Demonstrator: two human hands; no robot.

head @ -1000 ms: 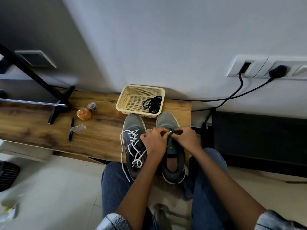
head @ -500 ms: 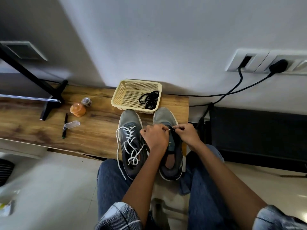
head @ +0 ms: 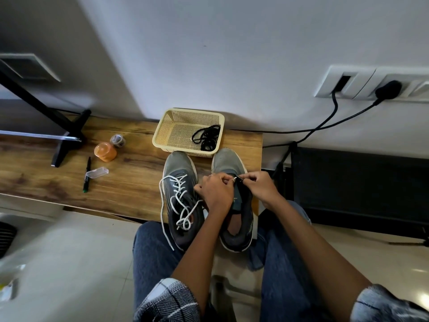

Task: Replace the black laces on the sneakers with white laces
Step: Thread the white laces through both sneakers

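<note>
Head view: both hands, left hand (head: pixel 217 190) and right hand (head: pixel 260 188), pinch a white lace tip (head: pixel 235 179) over the right sneaker (head: pixel 241 219) on the counter (head: pixel 130 175). I'd steady the eyelet and feed the tip straight.

A pale grey-white wall (head: pixel 232 54) fills the upper view, with a darker shaded stretch at the left. On its right sits a white socket panel (head: pixel 371 82) holding a black plug (head: pixel 388 89), whose black cable (head: pixel 301 131) trails down along the wall. Below runs a low wooden shelf (head: pixel 130 182) with dark grain. To its right stands a black cabinet (head: pixel 359 187). The floor (head: pixel 76 263) is glossy cream tile, catching soft light. A black metal stand (head: pixel 67 133) rests on the shelf's left end.
</note>
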